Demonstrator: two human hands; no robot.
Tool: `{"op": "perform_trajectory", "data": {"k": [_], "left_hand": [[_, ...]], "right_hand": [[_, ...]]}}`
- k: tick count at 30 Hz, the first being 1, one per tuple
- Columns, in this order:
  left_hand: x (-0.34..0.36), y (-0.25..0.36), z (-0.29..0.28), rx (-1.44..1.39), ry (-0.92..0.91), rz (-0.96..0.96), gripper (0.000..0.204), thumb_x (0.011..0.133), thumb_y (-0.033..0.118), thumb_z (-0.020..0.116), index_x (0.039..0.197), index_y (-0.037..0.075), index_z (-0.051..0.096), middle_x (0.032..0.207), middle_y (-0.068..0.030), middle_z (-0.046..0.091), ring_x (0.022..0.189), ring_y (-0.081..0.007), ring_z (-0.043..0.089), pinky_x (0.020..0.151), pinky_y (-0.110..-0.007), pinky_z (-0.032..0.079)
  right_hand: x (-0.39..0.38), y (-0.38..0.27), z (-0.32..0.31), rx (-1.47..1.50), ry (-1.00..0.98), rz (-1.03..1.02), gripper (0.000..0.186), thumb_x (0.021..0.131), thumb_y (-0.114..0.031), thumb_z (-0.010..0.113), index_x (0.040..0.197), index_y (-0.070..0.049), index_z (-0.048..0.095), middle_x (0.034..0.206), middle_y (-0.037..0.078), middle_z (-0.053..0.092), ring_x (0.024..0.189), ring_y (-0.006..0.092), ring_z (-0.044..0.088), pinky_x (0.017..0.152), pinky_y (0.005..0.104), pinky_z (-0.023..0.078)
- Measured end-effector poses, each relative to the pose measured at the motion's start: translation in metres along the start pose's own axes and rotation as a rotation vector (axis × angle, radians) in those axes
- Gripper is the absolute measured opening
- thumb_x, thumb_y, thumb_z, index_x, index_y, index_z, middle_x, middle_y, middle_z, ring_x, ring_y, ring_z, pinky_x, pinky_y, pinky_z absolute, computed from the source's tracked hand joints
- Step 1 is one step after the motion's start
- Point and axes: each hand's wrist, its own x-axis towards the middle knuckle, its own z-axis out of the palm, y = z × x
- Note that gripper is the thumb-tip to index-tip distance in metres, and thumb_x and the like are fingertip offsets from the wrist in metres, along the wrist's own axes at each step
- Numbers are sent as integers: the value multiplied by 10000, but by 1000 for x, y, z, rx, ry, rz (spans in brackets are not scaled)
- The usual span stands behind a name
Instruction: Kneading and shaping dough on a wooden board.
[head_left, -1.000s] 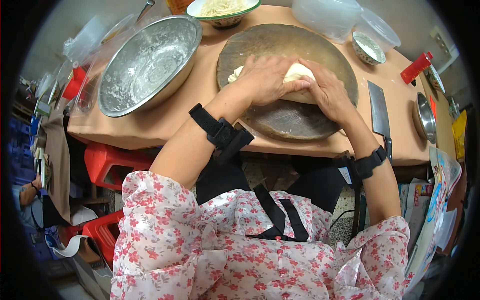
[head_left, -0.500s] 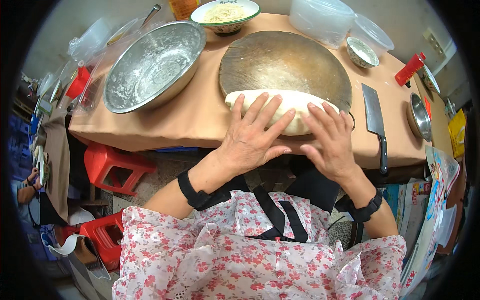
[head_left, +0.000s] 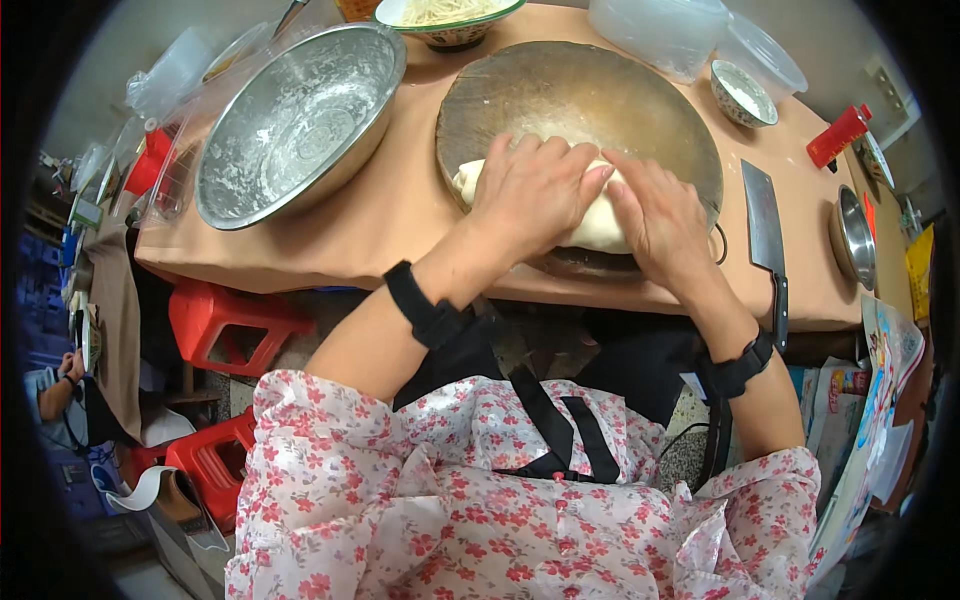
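A thick pale roll of dough [head_left: 600,228] lies along the near edge of a round wooden chopping board [head_left: 590,95]. My left hand [head_left: 535,195] bends over its left part, fingers curled across the top and far side. Its lumpy left end pokes out beside that hand. My right hand [head_left: 660,215] is wrapped over the right part, thumb toward the left hand, and covers that end. Both hands grip the dough, and their fingertips are partly hidden behind it. To the right of the board lies a cleaver [head_left: 765,225] with a black handle.
Left of the board stands a large metal bowl [head_left: 300,130] dusted with flour. Behind are a bowl of pale shreds [head_left: 445,12], clear plastic tubs [head_left: 660,30] and a small bowl of white powder [head_left: 743,93]. A red bottle [head_left: 838,136] and steel bowl [head_left: 853,238] sit at right.
Both hands have gone from lying flat with fingers spread to curling round the dough, and have moved slightly away from me. The dough looks shorter and more bunched.
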Motion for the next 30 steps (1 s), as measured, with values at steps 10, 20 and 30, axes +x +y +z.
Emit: {"op": "perform_trajectory", "data": {"k": [10, 20, 30], "left_hand": [[59, -20, 6, -23, -339, -234, 460, 1010, 423, 356, 1133, 140, 697, 1116, -138, 692, 1081, -366, 600, 963, -565, 373], [-28, 7, -7, 27, 11, 65, 414, 944, 345, 533, 1322, 177, 561, 1187, -94, 607, 1114, -296, 560, 1028, -595, 311], [-76, 15, -4, 97, 139, 166, 623, 869, 542, 570, 1386, 197, 524, 1404, -122, 459, 1304, -301, 415, 1126, -523, 153]], "right_hand": [[48, 26, 8, -13, -149, 271, 509, 1002, -509, 336, 1211, -177, 661, 1102, 168, 670, 1082, 368, 600, 913, 529, 418], [-27, -7, 0, -95, 150, -158, 434, 933, -329, 558, 1309, -111, 561, 1219, 133, 600, 1121, 310, 565, 936, 444, 381], [-69, -19, 5, -245, 168, -233, 510, 885, -335, 596, 1354, -143, 542, 1416, 132, 480, 1293, 333, 436, 1076, 494, 244]]}}
